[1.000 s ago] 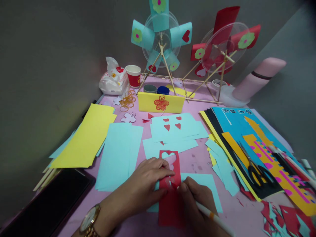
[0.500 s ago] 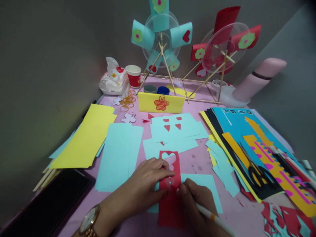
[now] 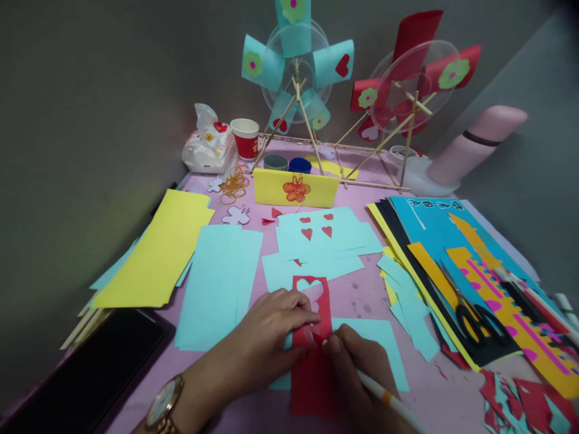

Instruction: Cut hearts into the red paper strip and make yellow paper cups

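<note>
A red paper strip point(image 3: 313, 374) with heart-shaped holes lies on the pink table point(image 3: 362, 295) at the near middle. My left hand point(image 3: 266, 337), a gold watch on its wrist, presses flat on the strip's left edge with fingers stretched out. My right hand point(image 3: 357, 374) is closed on a white pen-like tool point(image 3: 389, 401), its tip touching the strip at a partly cut heart. Light blue sheets point(image 3: 217, 283) lie around and under the strip. Small red hearts point(image 3: 316, 228) rest on a blue sheet beyond it.
Black scissors point(image 3: 473, 313) lie on a stack of coloured sheets at the right. Yellow sheets point(image 3: 158, 253) and a dark tablet point(image 3: 90, 374) are at the left. Two paper-and-stick wheels point(image 3: 296, 66), a red cup point(image 3: 245, 138), paint pots and a tissue pack stand at the back.
My right hand shifted the tool tip slightly along the heart outline on the red strip. My left hand stayed in place.
</note>
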{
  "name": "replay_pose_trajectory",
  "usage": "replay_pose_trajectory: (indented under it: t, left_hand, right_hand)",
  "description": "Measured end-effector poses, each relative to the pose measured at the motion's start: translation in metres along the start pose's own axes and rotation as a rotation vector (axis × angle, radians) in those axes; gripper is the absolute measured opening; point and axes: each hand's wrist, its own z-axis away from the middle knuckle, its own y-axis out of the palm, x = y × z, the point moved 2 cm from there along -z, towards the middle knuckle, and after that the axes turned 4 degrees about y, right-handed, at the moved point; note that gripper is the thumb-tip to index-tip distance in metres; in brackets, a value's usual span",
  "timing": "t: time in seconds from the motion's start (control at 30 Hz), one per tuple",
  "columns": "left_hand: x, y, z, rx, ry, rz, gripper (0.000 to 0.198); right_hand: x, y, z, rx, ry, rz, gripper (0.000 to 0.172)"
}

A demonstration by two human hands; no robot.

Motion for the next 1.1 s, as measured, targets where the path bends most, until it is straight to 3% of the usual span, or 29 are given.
replay_pose_trajectory:
  t: [0.57, 1.1]
  left_hand:
    - [0.0021, 0.0005, 0.0016, 0.006, 0.002, -0.004, 0.040]
    - [0.0007, 0.0002, 0.0007, -0.003, 0.001, -0.003, 0.042]
  right_hand:
    - [-0.0004, 0.0001, 0.0006, 0.027, -0.007, -0.073, 0.034]
    - [-0.0022, 0.0004, 0.0028, -0.042, 0.053, -0.029, 0.037]
